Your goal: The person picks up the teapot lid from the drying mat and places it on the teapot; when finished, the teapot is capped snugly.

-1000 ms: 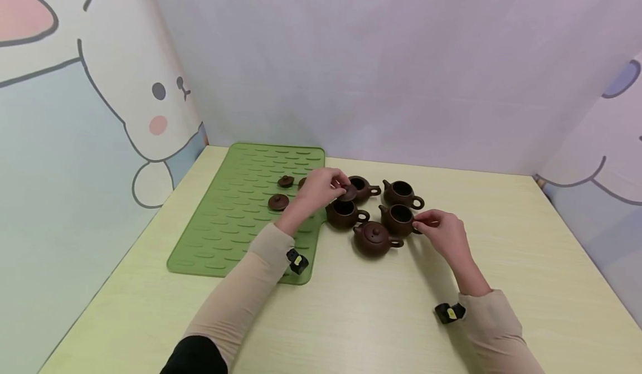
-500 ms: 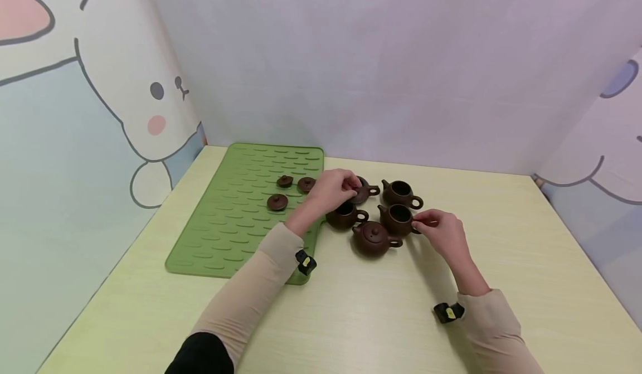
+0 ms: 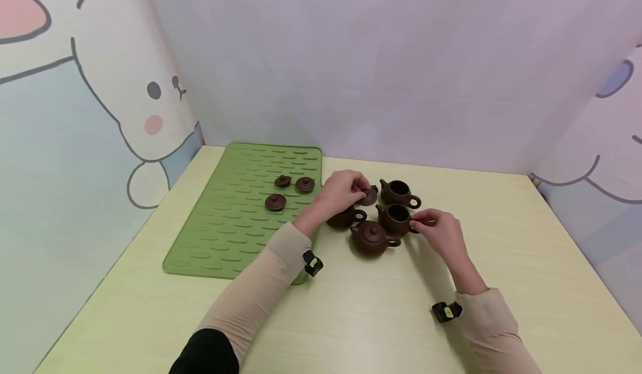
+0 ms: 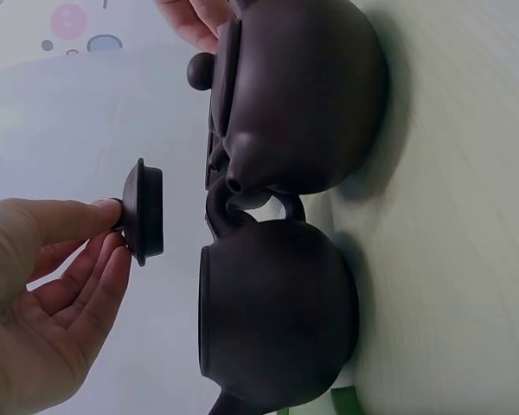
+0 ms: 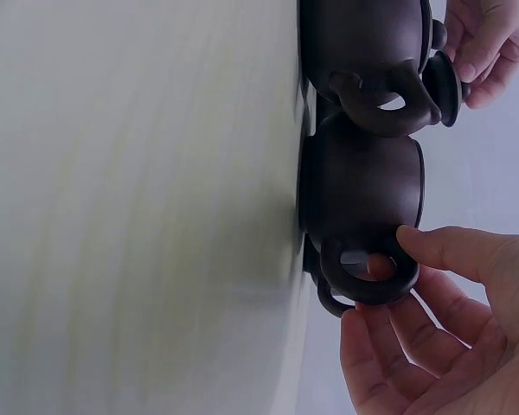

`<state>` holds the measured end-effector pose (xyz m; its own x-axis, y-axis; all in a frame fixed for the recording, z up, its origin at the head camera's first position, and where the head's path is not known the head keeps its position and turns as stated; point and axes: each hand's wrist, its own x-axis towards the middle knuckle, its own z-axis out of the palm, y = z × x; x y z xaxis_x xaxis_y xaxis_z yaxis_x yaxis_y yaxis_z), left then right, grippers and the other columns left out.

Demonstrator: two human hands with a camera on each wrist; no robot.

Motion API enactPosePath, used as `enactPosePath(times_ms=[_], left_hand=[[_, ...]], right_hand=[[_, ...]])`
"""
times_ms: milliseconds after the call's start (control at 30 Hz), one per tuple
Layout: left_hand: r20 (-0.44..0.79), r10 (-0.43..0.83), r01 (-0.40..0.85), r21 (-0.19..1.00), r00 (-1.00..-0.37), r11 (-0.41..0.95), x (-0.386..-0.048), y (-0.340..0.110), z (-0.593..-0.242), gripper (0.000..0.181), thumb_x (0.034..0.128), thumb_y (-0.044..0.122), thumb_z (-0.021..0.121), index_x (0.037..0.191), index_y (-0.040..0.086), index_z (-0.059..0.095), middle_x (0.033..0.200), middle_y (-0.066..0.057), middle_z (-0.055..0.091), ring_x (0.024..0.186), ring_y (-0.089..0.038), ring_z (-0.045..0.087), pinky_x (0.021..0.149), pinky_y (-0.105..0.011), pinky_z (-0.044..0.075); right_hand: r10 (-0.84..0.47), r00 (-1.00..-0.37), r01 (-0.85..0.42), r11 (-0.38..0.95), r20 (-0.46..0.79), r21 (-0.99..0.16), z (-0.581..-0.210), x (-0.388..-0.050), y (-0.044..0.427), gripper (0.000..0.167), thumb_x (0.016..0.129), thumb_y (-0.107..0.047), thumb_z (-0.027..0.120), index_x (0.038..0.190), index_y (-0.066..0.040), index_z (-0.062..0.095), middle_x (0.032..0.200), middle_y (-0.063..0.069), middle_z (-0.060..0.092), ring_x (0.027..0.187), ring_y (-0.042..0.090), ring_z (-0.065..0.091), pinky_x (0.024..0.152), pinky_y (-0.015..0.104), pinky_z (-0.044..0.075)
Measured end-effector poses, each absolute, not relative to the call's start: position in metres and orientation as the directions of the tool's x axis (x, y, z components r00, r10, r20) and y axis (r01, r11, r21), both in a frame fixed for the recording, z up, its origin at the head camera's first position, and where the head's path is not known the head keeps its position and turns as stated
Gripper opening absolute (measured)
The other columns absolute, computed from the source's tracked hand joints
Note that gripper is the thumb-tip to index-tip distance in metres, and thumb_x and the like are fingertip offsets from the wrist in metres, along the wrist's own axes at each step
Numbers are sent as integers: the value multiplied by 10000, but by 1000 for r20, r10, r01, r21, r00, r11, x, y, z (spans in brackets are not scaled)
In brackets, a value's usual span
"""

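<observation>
In the head view the left hand pinches a dark brown lid in the air above the cluster of small teapots. The left wrist view shows thumb and fingers on that lid's knob, the lid clear of the pots beside it. The right hand pinches the handle of an uncovered teapot; in the right wrist view its thumb and fingers are at the loop handle. In front of that pot stands a teapot with its lid on.
Three lids, one of them the front lid, lie on a green mat at the left. One uncovered teapot stands at the back right and another at the left of the cluster, partly behind the left hand.
The left hand has moved to the right with the lid, uncovering the lids on the mat and now hiding much of the back-left teapot. The right hand has stayed at the handle.
</observation>
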<state>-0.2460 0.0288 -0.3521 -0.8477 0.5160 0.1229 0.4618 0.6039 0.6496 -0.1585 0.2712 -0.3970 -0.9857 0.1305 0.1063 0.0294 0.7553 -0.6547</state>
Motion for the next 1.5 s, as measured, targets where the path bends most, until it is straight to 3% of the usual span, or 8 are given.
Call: enactPosePath(times_ms=[533, 1500], left_hand=[[124, 540, 491, 614, -833, 617, -241, 52, -353, 137, 941, 121, 690, 1071, 142, 726, 1022, 13, 727, 885, -77, 664, 736, -147, 529], [189, 597, 577, 586, -779, 569, -232, 81, -364, 151, 935, 103, 683, 1068, 154, 732, 1012, 36, 732, 897, -47, 676, 765, -102, 502]], right_hand=[[140, -986, 43, 744, 92, -667, -396, -159, 270, 163, 897, -119, 721, 1018, -16, 756, 961, 184, 757, 777, 77, 648, 627, 190, 476], [142, -987, 53, 744, 80, -667, -396, -158, 268, 175, 908, -124, 708, 1039, -16, 751, 1002, 197, 751, 906, 285, 723, 653, 211, 492]])
